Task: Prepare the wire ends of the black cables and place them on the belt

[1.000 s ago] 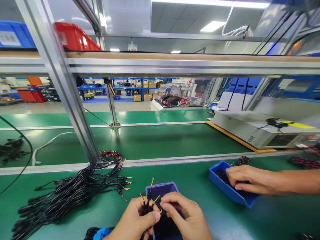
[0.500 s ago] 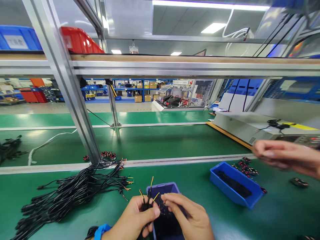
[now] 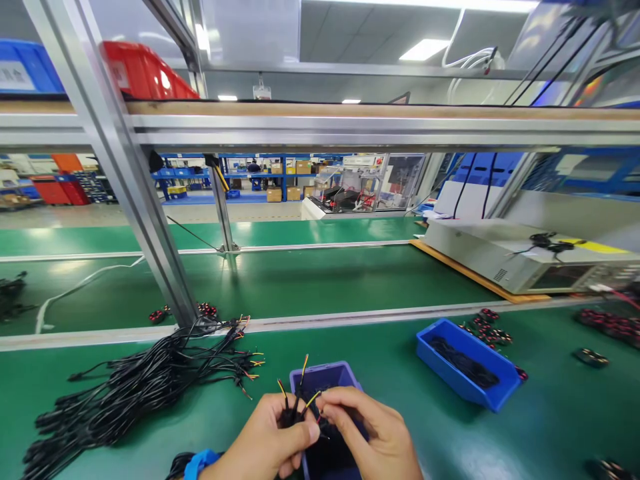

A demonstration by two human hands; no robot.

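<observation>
"Where are the cables being handled?"
"The thin black cables with yellow and red wire ends (image 3: 295, 417) stand in the left hand (image 3: 270, 437), at its 1 o'clock, tips pointing roughly to 12."
"How closed is that hand?"
"Curled around them, thumb laid across the front. The right hand (image 3: 373, 428) is at its 3 o'clock, thumb and forefinger drawn close at one yellow end; I cannot tell whether they grip it."
"What's beneath?"
"A purple rectangular plastic bin (image 3: 320, 369), dark pieces inside."
"Farther out?"
"On the smooth green table (image 3: 360, 343), a large bundle of black cables (image 3: 135, 387) lies between 9 and 10 o'clock from the hands. An open blue plastic bin (image 3: 450, 375) with black contents is at 2 o'clock, small round black-and-red parts (image 3: 486, 330) just beyond it. Past those, a boxy grey metal instrument (image 3: 477, 241) rests on a wooden board (image 3: 460, 271)."
</observation>
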